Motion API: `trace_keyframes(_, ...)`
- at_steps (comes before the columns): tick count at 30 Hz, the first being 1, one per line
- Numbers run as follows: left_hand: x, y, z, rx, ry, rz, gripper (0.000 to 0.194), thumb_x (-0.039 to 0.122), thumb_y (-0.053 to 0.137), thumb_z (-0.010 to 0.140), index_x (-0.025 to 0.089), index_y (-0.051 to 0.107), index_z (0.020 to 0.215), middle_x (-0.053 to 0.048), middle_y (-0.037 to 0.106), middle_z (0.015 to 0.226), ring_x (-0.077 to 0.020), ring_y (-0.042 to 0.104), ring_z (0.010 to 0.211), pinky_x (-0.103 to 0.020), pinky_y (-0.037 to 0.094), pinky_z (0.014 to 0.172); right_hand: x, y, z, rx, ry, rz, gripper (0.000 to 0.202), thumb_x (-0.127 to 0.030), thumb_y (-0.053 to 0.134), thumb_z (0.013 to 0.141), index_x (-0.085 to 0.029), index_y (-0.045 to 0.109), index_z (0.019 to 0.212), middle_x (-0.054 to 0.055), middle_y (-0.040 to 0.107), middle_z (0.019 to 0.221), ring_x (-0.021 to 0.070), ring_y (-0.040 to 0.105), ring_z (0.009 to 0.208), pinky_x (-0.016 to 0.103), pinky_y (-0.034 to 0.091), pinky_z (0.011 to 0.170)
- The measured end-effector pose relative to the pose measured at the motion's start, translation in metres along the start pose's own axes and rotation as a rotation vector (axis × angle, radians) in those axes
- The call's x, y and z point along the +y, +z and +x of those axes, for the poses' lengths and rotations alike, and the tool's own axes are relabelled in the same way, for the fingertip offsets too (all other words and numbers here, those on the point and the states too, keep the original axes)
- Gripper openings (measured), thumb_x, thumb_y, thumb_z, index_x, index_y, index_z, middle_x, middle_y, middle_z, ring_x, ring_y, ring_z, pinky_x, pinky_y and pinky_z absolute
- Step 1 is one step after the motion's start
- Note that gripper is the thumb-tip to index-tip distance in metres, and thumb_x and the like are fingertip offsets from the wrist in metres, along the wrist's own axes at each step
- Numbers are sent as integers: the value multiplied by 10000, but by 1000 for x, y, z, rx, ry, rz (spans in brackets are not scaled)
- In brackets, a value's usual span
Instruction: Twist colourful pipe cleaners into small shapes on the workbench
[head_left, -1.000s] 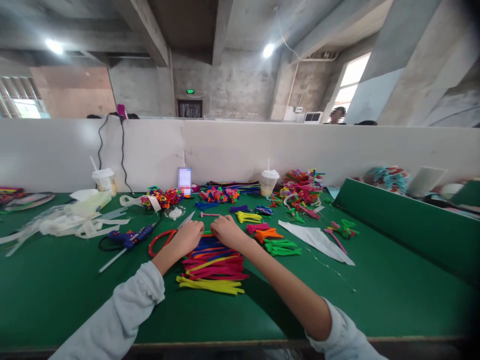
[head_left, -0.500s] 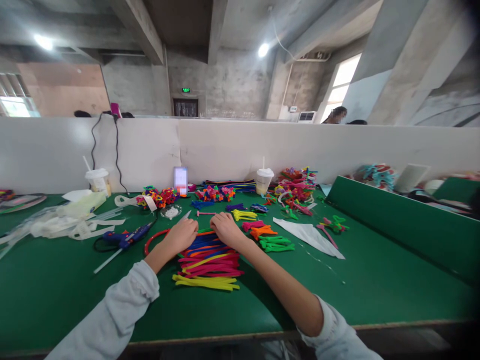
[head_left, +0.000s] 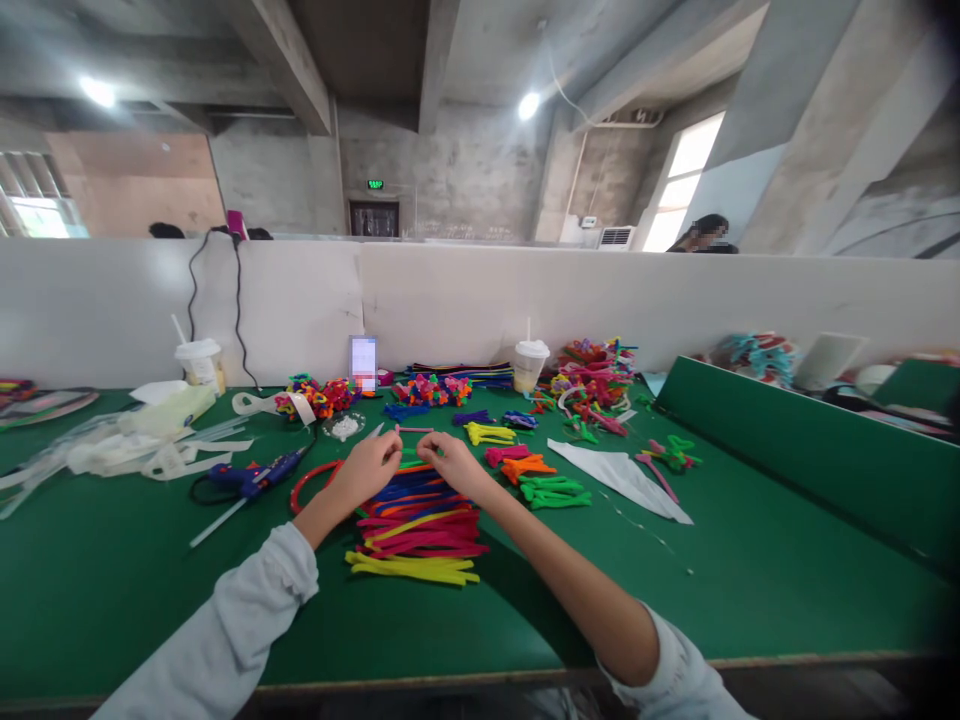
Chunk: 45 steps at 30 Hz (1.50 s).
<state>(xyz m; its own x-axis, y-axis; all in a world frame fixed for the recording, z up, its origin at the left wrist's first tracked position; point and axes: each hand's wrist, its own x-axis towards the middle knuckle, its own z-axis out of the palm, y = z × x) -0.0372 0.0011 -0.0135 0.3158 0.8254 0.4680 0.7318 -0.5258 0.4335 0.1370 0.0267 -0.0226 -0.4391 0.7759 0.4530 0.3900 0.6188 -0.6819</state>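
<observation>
Many fuzzy stems lie in rows on the green table: blue and orange ones, pink ones and, nearest me, yellow ones. Over the top left of this pile is my left hand, its fingers closed. My right hand hovers over the top right, thumb and fingertips pinched. Whatever is between the fingertips is too small to make out. A pink stem lies just beyond the hands. A red ring rests partly behind my left wrist.
Left are a blue glue gun and clear plastic wrapping. Yellow, orange and green bundles lie right of my hands, near white paper. Behind stand a phone and a lidded cup.
My hands have shifted slightly, and more of the green stem beneath my right fingers shows. The view has moved a little. A person's head beyond the partition has moved right.
</observation>
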Motion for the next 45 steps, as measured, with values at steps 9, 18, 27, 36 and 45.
trace_keyframes(9,-2,5,6,70,-272,-697,121,293,479,715,174,454,720,28,568,578,-99,517,459,-223,419,489,4,7,0,-78,215,442,214,-350,519,696,-147,521,628,-41,424,561,75,333,517,220,251,516)
trace_keyframes(18,7,12,4,198,-400,-1051,147,253,567,645,163,451,658,35,562,526,-100,543,487,-227,451,518,5,18,-1,6,237,718,234,-384,602,652,-156,561,623,-32,501,596,83,386,556,228,270,569)
trace_keyframes(27,6,15,4,283,-355,-986,148,250,574,641,170,449,640,48,544,540,-95,539,497,-229,450,539,5,25,-4,74,242,830,228,-366,608,658,-158,540,597,-16,530,605,102,441,593,240,300,604)
trace_keyframes(36,11,16,1,54,-371,-987,134,268,552,661,151,489,649,18,564,594,-78,503,470,-211,425,487,6,27,-4,112,230,838,232,-356,607,656,-165,499,582,-36,487,582,93,405,570,234,297,586)
trace_keyframes(45,17,5,0,9,-232,-492,168,324,468,725,168,504,675,37,546,562,-92,499,434,-212,399,470,-3,19,-6,86,168,587,175,-294,536,688,-171,469,582,-50,425,545,87,361,524,221,279,528)
